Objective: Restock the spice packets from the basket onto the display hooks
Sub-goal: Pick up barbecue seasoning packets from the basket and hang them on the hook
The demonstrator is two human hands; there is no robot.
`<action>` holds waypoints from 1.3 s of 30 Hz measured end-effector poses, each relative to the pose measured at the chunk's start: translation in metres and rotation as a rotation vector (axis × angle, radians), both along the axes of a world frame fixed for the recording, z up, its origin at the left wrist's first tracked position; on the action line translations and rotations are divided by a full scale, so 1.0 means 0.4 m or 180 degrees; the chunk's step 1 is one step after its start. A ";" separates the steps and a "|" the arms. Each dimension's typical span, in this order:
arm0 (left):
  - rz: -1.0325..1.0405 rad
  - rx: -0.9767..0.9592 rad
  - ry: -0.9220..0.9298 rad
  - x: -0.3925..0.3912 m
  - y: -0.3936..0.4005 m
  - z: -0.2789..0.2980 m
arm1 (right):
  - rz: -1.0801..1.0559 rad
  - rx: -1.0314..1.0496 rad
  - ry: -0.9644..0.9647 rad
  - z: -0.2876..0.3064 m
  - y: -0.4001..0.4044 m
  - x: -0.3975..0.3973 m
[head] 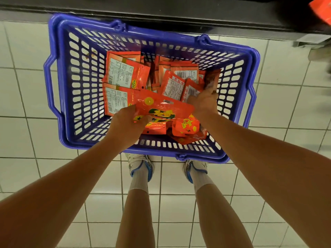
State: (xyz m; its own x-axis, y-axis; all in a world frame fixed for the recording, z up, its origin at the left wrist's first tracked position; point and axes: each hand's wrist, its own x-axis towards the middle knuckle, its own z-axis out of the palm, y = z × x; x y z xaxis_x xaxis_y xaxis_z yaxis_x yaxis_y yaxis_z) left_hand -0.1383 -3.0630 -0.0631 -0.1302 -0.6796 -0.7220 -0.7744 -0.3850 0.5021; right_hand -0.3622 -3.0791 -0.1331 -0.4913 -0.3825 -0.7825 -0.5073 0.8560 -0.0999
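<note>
Left hand [125, 122] pinching a red packet [161, 109] over the blue basket [59, 83], right hand [204, 102] down in the pile, fingers buried so can't tell its grip, labels too blurry to read

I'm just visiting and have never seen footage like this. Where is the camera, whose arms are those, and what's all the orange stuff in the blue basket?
There is no machine here: the one picture comes from a camera worn on a person's head, looking down at their own arms, legs and shoes. A blue plastic basket stands on a white tiled floor, against a dark shelf base. Inside lie many orange spice packets, some showing white printed backs. The left hand holds one packet front side up, just above the pile. The right hand reaches into the packets at the basket's right side; what its fingers grip is hard to tell. No display hooks are visible.
</note>
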 end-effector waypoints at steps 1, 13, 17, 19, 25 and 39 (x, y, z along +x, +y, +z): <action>0.0038 0.0033 -0.0015 0.000 0.003 -0.004 | -0.0080 -0.0044 0.0066 -0.001 -0.004 0.004; 0.0903 0.0402 -0.0143 -0.002 -0.015 -0.031 | -0.0673 0.0245 -0.0281 -0.052 -0.029 -0.061; 0.0825 0.0375 -0.0169 -0.009 -0.015 -0.032 | 0.0833 0.0778 -0.0114 -0.073 -0.005 -0.078; 0.0789 0.0380 -0.0180 -0.009 -0.016 -0.025 | 0.1354 0.0601 0.0079 -0.077 0.010 -0.078; 0.0904 0.0182 -0.0423 -0.005 -0.034 0.017 | 0.0287 -0.0686 -0.0639 0.060 0.052 -0.095; 0.2470 0.0962 0.1588 -0.128 -0.013 0.287 | -0.3376 0.0013 -0.3238 0.450 -0.058 -0.021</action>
State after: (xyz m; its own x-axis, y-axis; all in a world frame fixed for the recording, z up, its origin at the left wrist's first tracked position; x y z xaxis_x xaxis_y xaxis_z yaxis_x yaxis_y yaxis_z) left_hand -0.1894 -3.0682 0.0515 -0.0626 -0.5005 -0.8635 0.0245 -0.8657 0.5000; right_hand -0.3705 -3.1025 0.0470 0.2166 -0.1990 -0.9558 0.6308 0.7757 -0.0186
